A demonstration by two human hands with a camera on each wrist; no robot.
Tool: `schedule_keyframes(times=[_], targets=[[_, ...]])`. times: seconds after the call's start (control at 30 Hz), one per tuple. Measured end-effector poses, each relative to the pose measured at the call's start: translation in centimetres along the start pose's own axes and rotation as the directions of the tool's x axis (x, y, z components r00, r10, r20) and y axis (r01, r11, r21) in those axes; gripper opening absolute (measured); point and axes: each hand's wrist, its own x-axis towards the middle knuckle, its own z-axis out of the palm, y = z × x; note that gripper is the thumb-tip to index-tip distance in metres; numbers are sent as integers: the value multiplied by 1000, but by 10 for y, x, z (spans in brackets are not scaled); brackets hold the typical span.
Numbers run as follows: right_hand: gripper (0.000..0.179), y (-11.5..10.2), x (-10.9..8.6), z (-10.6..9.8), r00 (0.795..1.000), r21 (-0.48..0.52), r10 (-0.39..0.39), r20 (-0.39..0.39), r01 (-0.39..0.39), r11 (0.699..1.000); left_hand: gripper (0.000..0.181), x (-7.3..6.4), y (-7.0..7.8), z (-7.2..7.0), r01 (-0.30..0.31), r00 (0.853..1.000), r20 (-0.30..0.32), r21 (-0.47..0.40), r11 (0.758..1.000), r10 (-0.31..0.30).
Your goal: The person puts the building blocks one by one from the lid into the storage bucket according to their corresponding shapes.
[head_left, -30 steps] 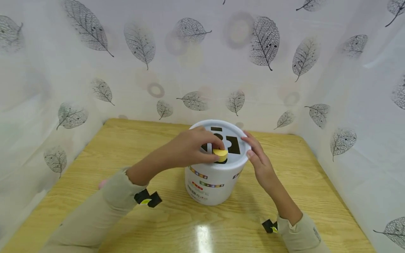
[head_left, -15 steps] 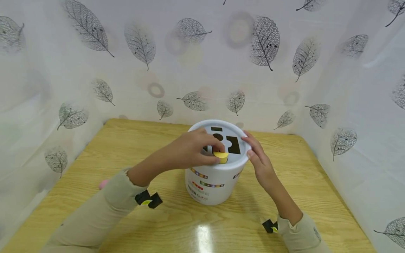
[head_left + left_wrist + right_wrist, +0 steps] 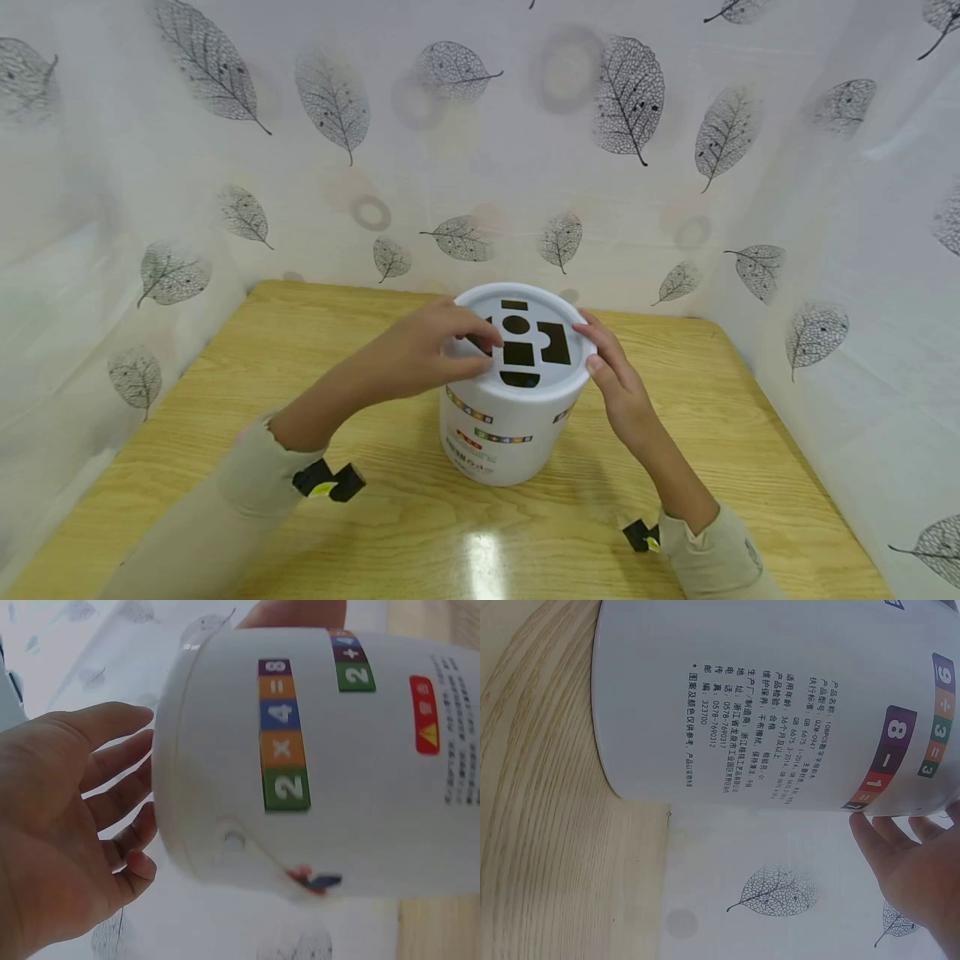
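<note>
A white round bucket [image 3: 498,442] with a lid stands upright on the table. Dark cut-out holes of several shapes, such as a round hole [image 3: 515,324] and a square one [image 3: 518,354], pierce the lid. My left hand [image 3: 427,350] hovers at the lid's left part, fingers loosely bent and holding nothing; it partly covers one hole. In the left wrist view its fingertips come near the rim; whether they touch I cannot tell. On the other side, my right hand [image 3: 622,392] rests its fingers and thumb against the rim. Coloured sum labels [image 3: 285,735] are printed on the bucket.
The wooden table [image 3: 360,517] surrounds the bucket, with a leaf-patterned white sheet [image 3: 480,150] behind and at both sides. A small pink thing [image 3: 241,434] barely shows behind my left sleeve. Black wrist cameras [image 3: 328,481] sit by both cuffs.
The yellow block my left hand pinched over the front slot has gone from sight, and that slot shows dark. My left hand has drawn back leftward. The right hand stays put.
</note>
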Motion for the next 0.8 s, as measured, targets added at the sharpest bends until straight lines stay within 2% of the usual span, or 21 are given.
schedule_keyframes(times=[0.2, 0.37, 0.47, 0.63, 0.8], targets=[[42, 1, 0, 0, 1000, 11, 4, -7, -4, 1000, 20, -37, -26, -14, 42, 992, -119, -67, 997, -50], [42, 2, -1, 0, 1000, 11, 4, -3, -4, 1000, 20, -69, -43, -24, 112, 979, -170, -25, 993, -115], [42, 2, -2, -1, 1000, 7, 8, -4, -8, 1000, 22, -87, -51, -29, 183, 966, -187, 15, 983, -177], [42, 2, -2, -1, 1000, 9, 7, -8, -7, 1000, 29, -117, -68, -35, 328, 926, -215, 60, 943, -309], [43, 2, -1, -1, 1000, 1, 11, -5, -11, 1000, 39, -147, -89, -37, 477, 866, -234, 124, 870, -442]])
